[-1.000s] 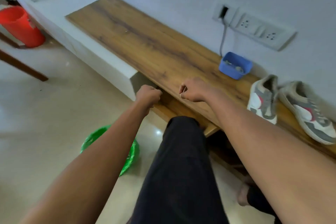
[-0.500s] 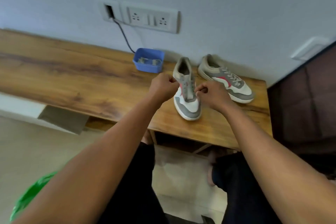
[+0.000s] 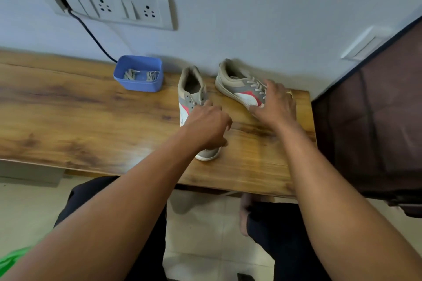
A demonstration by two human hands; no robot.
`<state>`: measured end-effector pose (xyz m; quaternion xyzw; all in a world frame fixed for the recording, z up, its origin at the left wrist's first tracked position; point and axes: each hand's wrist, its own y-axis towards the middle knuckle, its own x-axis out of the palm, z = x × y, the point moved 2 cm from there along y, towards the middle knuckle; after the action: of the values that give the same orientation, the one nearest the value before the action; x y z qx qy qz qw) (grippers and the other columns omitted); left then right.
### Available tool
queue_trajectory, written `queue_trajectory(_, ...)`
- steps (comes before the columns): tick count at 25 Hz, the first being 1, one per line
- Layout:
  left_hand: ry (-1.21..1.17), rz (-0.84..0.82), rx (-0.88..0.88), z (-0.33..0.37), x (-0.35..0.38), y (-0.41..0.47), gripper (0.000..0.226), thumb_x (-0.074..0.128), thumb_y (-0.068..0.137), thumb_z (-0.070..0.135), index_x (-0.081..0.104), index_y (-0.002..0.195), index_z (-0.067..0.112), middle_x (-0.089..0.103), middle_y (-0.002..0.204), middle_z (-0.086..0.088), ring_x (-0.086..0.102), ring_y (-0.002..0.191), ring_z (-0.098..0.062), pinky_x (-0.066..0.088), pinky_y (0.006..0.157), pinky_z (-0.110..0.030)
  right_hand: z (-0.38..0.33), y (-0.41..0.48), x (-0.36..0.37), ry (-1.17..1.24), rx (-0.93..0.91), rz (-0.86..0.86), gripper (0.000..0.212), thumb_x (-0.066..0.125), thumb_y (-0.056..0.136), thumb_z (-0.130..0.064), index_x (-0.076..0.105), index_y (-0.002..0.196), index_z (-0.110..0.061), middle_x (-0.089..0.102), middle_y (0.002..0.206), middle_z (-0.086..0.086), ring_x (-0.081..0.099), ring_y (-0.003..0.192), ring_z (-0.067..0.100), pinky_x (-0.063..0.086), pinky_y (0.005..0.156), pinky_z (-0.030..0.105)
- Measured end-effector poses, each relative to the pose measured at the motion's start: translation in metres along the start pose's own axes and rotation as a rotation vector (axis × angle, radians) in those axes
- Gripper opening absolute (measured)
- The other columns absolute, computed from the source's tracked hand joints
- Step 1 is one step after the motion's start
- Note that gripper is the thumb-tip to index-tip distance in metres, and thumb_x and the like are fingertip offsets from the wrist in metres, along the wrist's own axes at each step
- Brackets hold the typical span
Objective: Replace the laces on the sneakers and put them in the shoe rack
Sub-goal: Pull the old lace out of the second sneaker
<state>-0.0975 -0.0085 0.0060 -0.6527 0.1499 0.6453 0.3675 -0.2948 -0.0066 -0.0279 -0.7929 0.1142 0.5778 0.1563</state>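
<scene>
- The near sneaker [image 3: 191, 96] sits on the wooden bench [image 3: 91, 121], toe toward the person, seemingly unlaced. The left hand [image 3: 206, 126] covers its front, fingers curled down, though whether they pinch anything I cannot tell.
- The far sneaker [image 3: 237, 85], laced, lies just beside it by the wall. The right hand [image 3: 275, 107] rests on its toe end, fingers spread, likely to steady it.
- The blue tub [image 3: 137, 85] of laces [image 3: 130, 74] stands near, handy for threading.
- The dark fabric-fronted unit [image 3: 370, 121] at right may be the rack.
</scene>
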Motion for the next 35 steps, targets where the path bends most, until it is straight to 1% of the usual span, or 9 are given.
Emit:
queue_trajectory(3, 0.056, -0.014, -0.054, 0.001, -0.004, 0.004, 0.044, 0.073, 0.083, 0.057, 0.069, 0.114, 0.025, 0.062, 0.121, -0.004, 0.051, 0.119, -0.029, 0.046, 0.092, -0.042, 0.002, -0.006, 0.002, -0.172, -0.015, 0.005, 0.084, 0.08, 0.083, -0.039, 0.039, 0.152, -0.02, 0.05, 0.148, 0.013, 0.051, 0.133, 0.038, 0.043, 0.107, 0.051)
queue_trajectory(10, 0.05, 0.027, -0.134, -0.01, 0.003, -0.007, 0.043, 0.066, 0.09, 0.057, 0.07, 0.111, 0.02, 0.062, 0.123, -0.005, 0.05, 0.122, -0.03, 0.046, 0.096, -0.044, 0.001, -0.078, -0.004, -0.067, 0.161, -0.061, 0.092, 0.087, 0.071, -0.062, 0.045, 0.138, -0.016, 0.05, 0.135, 0.013, 0.056, 0.122, 0.037, 0.05, 0.091, 0.045)
queue_trajectory(15, -0.187, 0.136, -0.101, -0.016, -0.003, -0.003, 0.028, 0.065, 0.095, 0.044, 0.071, 0.111, 0.022, 0.071, 0.11, -0.003, 0.063, 0.107, -0.025, 0.053, 0.087, -0.04, -0.001, -0.1, -0.001, -0.032, 0.201, -0.113, 0.095, 0.086, 0.069, -0.065, 0.042, 0.136, -0.014, 0.05, 0.135, 0.013, 0.058, 0.123, 0.037, 0.05, 0.09, 0.044)
queue_trajectory(18, -0.415, 0.141, -0.079, -0.012, -0.006, 0.005, 0.03, 0.065, 0.096, 0.036, 0.065, 0.124, 0.024, 0.07, 0.116, -0.001, 0.065, 0.105, -0.023, 0.053, 0.089, -0.038, 0.003, -0.078, -0.01, 0.114, 0.173, -0.147, 0.107, 0.087, 0.069, -0.065, 0.034, 0.148, -0.014, 0.047, 0.144, 0.014, 0.051, 0.131, 0.036, 0.047, 0.095, 0.044)
queue_trajectory(21, -0.463, 0.128, -0.07, -0.006, -0.006, 0.014, 0.046, 0.064, 0.098, 0.029, 0.052, 0.142, 0.026, 0.066, 0.131, -0.004, 0.063, 0.114, -0.025, 0.053, 0.093, -0.039, 0.002, -0.054, -0.023, 0.266, 0.047, -0.143, 0.113, 0.089, 0.077, -0.048, 0.019, 0.164, -0.03, 0.041, 0.153, 0.014, 0.044, 0.14, 0.032, 0.042, 0.104, 0.041)
queue_trajectory(23, -0.473, 0.119, -0.069, -0.003, -0.005, 0.019, 0.056, 0.064, 0.098, 0.024, 0.044, 0.15, 0.026, 0.06, 0.141, -0.005, 0.06, 0.122, -0.027, 0.052, 0.096, -0.039, 0.001, -0.047, -0.022, 0.198, -0.034, -0.174, 0.098, 0.085, 0.082, -0.042, 0.029, 0.161, -0.037, 0.043, 0.147, 0.009, 0.049, 0.134, 0.028, 0.041, 0.1, 0.036)
queue_trajectory(26, -0.474, 0.083, -0.068, 0.0, -0.003, 0.023, 0.051, 0.064, 0.098, 0.022, 0.049, 0.147, 0.023, 0.061, 0.138, -0.006, 0.061, 0.121, -0.026, 0.052, 0.097, -0.038, -0.004, -0.056, -0.017, 0.097, -0.047, -0.164, 0.071, 0.082, 0.084, -0.041, 0.052, 0.146, -0.029, 0.044, 0.141, 0.003, 0.056, 0.126, 0.029, 0.046, 0.098, 0.036)
queue_trajectory(30, -0.492, 0.055, -0.072, -0.004, -0.003, 0.018, 0.025, 0.06, 0.099, 0.02, 0.069, 0.122, 0.018, 0.072, 0.116, -0.004, 0.067, 0.098, -0.018, 0.053, 0.081, -0.029, -0.017, -0.088, -0.009, 0.081, -0.079, -0.198, 0.067, 0.082, 0.086, -0.044, 0.053, 0.144, -0.027, 0.042, 0.134, 0.004, 0.06, 0.116, 0.028, 0.054, 0.096, 0.041)
queue_trajectory(35, -0.554, 0.082, -0.067, -0.005, -0.005, 0.014, 0.024, 0.059, 0.1, 0.012, 0.073, 0.119, 0.013, 0.073, 0.117, -0.004, 0.064, 0.095, -0.012, 0.044, 0.079, -0.024, -0.009, -0.074, -0.017, 0.151, -0.081, -0.216, 0.057, 0.09, 0.074, -0.052, 0.069, 0.122, -0.029, 0.054, 0.119, 0.002, 0.062, 0.105, 0.022, 0.046, 0.077, 0.032)
